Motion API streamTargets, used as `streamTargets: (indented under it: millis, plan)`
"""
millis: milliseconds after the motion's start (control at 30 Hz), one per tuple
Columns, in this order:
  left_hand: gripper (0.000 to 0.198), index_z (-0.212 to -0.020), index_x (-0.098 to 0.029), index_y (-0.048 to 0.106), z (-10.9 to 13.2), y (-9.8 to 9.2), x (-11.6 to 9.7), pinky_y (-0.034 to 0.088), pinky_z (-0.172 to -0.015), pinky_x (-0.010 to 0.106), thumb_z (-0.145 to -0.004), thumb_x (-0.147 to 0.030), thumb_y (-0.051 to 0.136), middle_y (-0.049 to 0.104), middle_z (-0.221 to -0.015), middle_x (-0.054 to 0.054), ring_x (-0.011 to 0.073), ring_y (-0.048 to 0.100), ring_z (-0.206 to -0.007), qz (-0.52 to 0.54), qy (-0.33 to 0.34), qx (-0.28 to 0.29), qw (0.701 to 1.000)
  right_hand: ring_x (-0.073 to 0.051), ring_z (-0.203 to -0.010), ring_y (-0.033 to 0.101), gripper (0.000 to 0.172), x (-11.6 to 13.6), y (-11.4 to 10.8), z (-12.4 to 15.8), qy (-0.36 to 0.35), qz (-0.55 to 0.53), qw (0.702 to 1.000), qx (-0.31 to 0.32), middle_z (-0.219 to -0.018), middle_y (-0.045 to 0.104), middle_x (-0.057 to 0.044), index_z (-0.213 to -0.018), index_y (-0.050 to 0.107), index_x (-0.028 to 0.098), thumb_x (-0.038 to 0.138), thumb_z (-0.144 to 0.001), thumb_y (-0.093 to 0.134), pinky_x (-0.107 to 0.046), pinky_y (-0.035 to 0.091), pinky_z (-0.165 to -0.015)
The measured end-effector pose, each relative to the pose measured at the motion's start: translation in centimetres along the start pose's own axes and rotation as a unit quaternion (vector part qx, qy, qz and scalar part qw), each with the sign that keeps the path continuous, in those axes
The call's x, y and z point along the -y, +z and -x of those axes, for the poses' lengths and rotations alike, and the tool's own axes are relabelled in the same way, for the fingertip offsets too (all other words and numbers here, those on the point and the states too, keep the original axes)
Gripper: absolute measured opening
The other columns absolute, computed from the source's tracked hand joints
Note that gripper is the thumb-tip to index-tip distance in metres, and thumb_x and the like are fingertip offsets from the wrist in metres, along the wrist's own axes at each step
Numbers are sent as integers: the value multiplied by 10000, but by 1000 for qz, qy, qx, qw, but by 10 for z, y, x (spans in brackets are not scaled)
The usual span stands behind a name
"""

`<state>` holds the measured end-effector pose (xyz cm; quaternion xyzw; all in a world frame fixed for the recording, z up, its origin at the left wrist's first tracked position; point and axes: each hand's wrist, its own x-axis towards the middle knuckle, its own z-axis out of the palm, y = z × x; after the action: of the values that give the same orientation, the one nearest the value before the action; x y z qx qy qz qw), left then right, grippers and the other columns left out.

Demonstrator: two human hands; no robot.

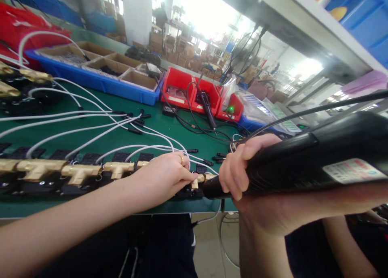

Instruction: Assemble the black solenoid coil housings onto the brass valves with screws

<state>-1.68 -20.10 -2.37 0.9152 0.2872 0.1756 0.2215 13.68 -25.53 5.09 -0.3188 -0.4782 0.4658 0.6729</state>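
My right hand (239,168) is wrapped around a black electric screwdriver (303,160) with a cord. The tool lies nearly level, its nose pointing left at a brass tee fitting (195,183) on a black base. On that same fitting, my left hand (169,177) has its fingers closed, thumb and forefinger at the top. The hand hides part of the fitting, and the tool's tip is hard to make out. To the left, several similar brass tee fittings (81,173) stand in a row on black bases, with white cables (91,142) running from them.
Behind lie a blue divided tray (121,88) and red bins (178,88), with another black screwdriver (207,110) leaning there. Black cable connectors (136,124) are scattered on the green bench mat (169,126). A shelf (303,19) overhangs the right. Another person's arm (348,245) shows at lower right.
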Motion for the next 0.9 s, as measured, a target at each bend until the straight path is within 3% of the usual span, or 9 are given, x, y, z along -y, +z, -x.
streamTargets:
  millis: [233, 400, 533, 667, 800, 900]
  plan:
    - [282, -876, -230, 813, 0, -1, 1, 417, -659, 268, -987, -234, 554, 665, -751, 41, 167, 571, -748, 8, 23, -7, 1000, -139, -286, 445, 695, -2, 4, 0, 30, -8, 999, -18, -393, 532, 2, -599, 653, 171, 864, -584, 695, -236, 288, -292]
    - [312, -881, -223, 811, 1, 0, 2, 444, -693, 290, -998, -255, 523, 663, -778, 59, 189, 584, -786, 18, 12, 6, 1000, -156, -280, 436, 679, -14, -3, -1, 41, -33, 999, 13, -381, 517, 2, -630, 654, 192, 870, -640, 636, -251, 292, -287]
    - [331, -875, -219, 810, 1, 1, 2, 453, -706, 296, -1003, -269, 509, 664, -790, 70, 193, 589, -792, 30, 1, 12, 999, -162, -294, 451, 704, -26, -8, 0, 29, -16, 999, 5, -415, 550, -10, -661, 660, 201, 900, -662, 574, -270, 329, -304]
    - [347, -816, -218, 803, 0, 2, 1, 428, -656, 281, -999, -262, 511, 661, -752, 64, 184, 583, -752, 18, 15, 0, 1000, -161, -290, 439, 726, -20, -5, -1, 41, -26, 999, 23, -421, 549, -20, -616, 646, 189, 913, -626, 595, -282, 336, -295]
    - [261, -853, -236, 812, 0, 2, 2, 396, -616, 269, -963, -220, 575, 678, -738, 45, 170, 574, -714, -13, 30, -25, 999, -136, -318, 478, 580, -1, 2, 2, -7, -1, 1000, 7, -445, 548, 11, -663, 652, 166, 738, -749, 687, -238, 344, -319]
    - [181, -941, -263, 813, -2, -3, 3, 413, -658, 270, -912, -189, 650, 721, -777, 25, 175, 605, -754, 1, 25, -1, 1000, -96, -296, 439, 367, 6, 7, 4, -69, -7, 997, 29, -449, 542, 52, -731, 675, 184, 519, -881, 687, -206, 359, -319]
